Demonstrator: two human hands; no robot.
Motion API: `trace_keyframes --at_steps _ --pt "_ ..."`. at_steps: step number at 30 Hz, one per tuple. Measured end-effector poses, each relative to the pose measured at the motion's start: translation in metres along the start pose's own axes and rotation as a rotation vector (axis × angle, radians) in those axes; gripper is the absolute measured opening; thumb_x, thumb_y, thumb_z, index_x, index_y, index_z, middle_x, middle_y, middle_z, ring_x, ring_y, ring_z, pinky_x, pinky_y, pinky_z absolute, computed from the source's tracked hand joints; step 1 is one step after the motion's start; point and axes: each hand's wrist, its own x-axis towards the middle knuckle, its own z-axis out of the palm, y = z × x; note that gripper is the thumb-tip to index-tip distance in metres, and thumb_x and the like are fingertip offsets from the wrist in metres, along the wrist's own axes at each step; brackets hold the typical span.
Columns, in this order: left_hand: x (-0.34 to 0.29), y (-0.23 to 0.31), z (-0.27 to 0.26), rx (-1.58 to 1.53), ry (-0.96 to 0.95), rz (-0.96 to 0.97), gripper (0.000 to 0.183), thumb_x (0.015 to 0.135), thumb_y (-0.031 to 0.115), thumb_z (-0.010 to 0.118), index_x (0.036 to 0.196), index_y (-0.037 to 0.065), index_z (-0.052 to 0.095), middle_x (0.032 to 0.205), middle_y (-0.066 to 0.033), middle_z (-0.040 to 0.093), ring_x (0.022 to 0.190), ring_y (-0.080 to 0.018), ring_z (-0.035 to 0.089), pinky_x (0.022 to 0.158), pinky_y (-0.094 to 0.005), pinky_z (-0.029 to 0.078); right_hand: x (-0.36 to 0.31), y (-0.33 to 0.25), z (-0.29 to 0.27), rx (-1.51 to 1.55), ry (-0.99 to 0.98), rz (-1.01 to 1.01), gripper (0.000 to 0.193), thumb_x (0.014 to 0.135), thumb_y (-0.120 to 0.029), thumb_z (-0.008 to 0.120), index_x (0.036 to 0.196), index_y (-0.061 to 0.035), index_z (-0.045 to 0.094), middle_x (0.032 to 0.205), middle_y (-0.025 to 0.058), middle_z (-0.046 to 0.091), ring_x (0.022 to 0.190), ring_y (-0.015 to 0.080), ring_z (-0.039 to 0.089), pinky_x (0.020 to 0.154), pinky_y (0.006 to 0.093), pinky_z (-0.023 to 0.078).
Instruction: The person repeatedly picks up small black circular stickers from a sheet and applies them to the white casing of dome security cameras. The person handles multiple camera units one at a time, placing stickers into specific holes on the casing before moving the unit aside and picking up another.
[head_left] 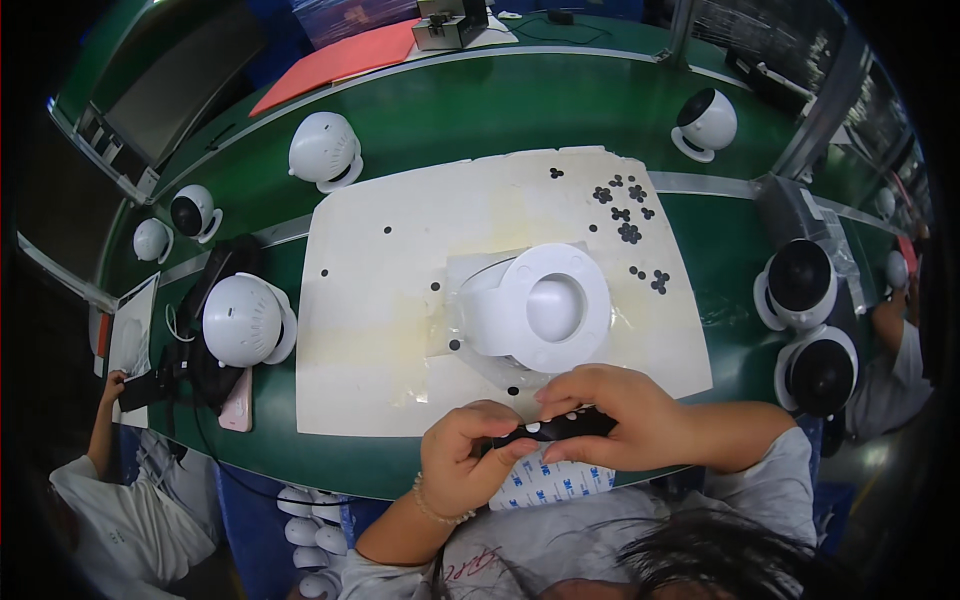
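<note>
Close to my body, both hands hold a black foam sticker strip (575,425) with round white spots along it. My left hand (466,450) pinches its left end between thumb and fingers. My right hand (630,415) is wrapped round the right part, fingertips near a white spot. Below the strip hangs a backing sheet (550,483), white with blue print; whether the two are joined I cannot tell. Just beyond my hands, a white camera housing (480,315) lies on the pale board (370,330), its ring-shaped base (592,300) facing up. A small black round pad (513,391) lies near my left fingers.
More black round pads (629,233) lie on the board's far right, singly and in clusters. White cameras stand at left (240,320), back (325,148) and right (802,283). A pink phone (236,402) lies at left. Other people's arms (103,425) show at both sides.
</note>
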Motion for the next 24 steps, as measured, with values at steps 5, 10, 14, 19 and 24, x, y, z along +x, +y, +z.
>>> trace_keyframes --at_steps 5,10,14,19,24 --pt "-0.002 0.000 -0.002 0.037 -0.052 -0.042 0.028 0.073 -0.003 0.065 0.091 0.004 0.044 0.079 -0.0150 0.057 0.072 -0.0173 0.055 0.062 -0.0266 0.044 -0.004 0.004 0.003 0.094 0.056 0.058 0.034 0.075 -0.015 0.065 0.104 -0.0049 0.049 0.084 0.0078 0.060 0.079 0.0229 0.057 0.069 0.0305 0.044" --pt "-0.004 0.000 0.000 0.023 0.022 -0.073 0.025 0.071 0.000 0.070 0.086 0.002 0.050 0.077 -0.0130 0.059 0.068 -0.0150 0.057 0.059 -0.0246 0.045 -0.005 0.005 0.000 -0.011 0.006 0.024 0.023 0.075 -0.013 0.064 0.095 -0.0052 0.055 0.090 0.0082 0.061 0.081 0.0228 0.058 0.069 0.0307 0.044" --pt "-0.001 0.001 0.001 0.071 0.039 -0.035 0.026 0.070 0.001 0.071 0.086 0.001 0.051 0.075 -0.0123 0.060 0.066 -0.0157 0.058 0.058 -0.0247 0.045 -0.003 0.013 0.003 -0.261 0.168 -0.287 0.016 0.074 -0.012 0.065 0.087 -0.0070 0.059 0.097 0.0064 0.060 0.084 0.0217 0.057 0.069 0.0314 0.043" --pt "-0.002 0.001 -0.003 0.170 0.036 -0.050 0.026 0.070 0.005 0.072 0.087 0.000 0.053 0.076 -0.0132 0.060 0.066 -0.0172 0.059 0.058 -0.0250 0.046 0.000 0.000 -0.005 -0.334 0.214 -0.484 0.019 0.073 -0.012 0.065 0.092 -0.0089 0.060 0.096 0.0033 0.060 0.085 0.0199 0.056 0.070 0.0315 0.041" --pt "0.002 0.004 -0.002 0.173 -0.014 -0.047 0.025 0.071 0.007 0.071 0.086 -0.001 0.054 0.078 -0.0141 0.061 0.067 -0.0182 0.059 0.058 -0.0252 0.046 0.005 -0.006 -0.007 -0.275 0.091 -0.289 0.026 0.075 -0.011 0.063 0.101 -0.0100 0.058 0.089 0.0025 0.059 0.082 0.0198 0.055 0.074 0.0313 0.039"
